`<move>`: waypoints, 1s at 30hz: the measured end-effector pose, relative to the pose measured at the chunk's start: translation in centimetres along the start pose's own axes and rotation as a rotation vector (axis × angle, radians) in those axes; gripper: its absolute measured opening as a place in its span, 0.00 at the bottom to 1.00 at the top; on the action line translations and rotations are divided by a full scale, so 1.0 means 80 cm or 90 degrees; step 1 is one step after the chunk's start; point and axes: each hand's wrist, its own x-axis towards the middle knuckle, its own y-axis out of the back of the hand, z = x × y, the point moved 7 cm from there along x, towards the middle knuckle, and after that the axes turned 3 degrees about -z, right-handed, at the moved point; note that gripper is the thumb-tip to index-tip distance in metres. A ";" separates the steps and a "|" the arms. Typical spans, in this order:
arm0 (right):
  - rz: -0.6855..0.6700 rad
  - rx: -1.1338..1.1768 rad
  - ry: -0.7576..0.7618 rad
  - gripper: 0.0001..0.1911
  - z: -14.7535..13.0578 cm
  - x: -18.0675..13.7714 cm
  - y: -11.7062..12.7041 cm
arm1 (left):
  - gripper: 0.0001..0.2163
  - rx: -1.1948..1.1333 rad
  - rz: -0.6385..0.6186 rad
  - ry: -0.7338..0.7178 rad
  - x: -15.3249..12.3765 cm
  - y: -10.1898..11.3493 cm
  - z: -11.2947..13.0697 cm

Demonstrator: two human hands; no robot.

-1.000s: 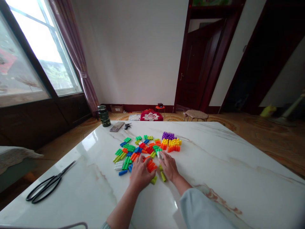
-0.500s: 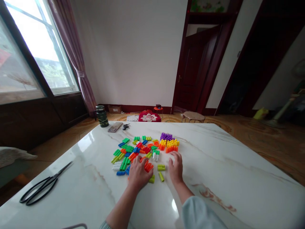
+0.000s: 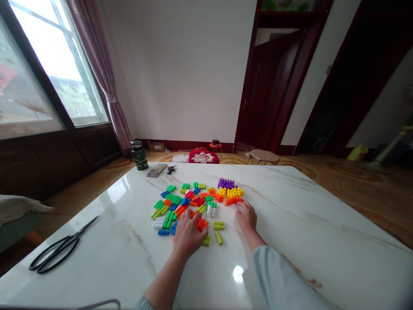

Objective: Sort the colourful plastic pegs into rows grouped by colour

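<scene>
My left hand (image 3: 187, 234) rests over the near part of a pile of coloured plastic tube-like pieces, fingers spread and curved. Orange pieces (image 3: 202, 224) show between its thumb and fingers; whatever lies beneath the palm is hidden. To the right, my right hand (image 3: 247, 218) is open, its fingertips close to the right end of a standing row of orange pieces (image 3: 234, 201). Behind that row stand yellow pieces (image 3: 234, 192) and purple pieces (image 3: 227, 184) in tight blocks. Two lime-green clusters, one a pair (image 3: 218, 225) and one a single piece (image 3: 219, 238), lie between my hands.
Black-handled scissors (image 3: 63, 249) lie on the marble-patterned table (image 3: 129, 262) at the left. Toward the far left corner are a camouflage bottle (image 3: 139, 156), a phone (image 3: 156, 170) and keys (image 3: 171, 169). A round stool (image 3: 264, 156) stands beyond the far edge.
My right hand has moved a little to the right, alongside the end of the orange row. My left hand stays over the pile. The view has shifted slightly.
</scene>
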 end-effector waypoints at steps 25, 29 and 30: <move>-0.130 0.004 0.303 0.20 -0.067 -0.025 -0.008 | 0.18 -0.017 0.008 -0.010 0.000 0.000 0.001; -0.162 -0.004 0.304 0.23 -0.065 -0.025 -0.016 | 0.18 -0.023 0.011 -0.015 0.000 0.000 0.001; -0.166 -0.001 0.307 0.24 -0.064 -0.025 -0.018 | 0.18 -0.025 0.013 -0.017 0.000 0.000 0.001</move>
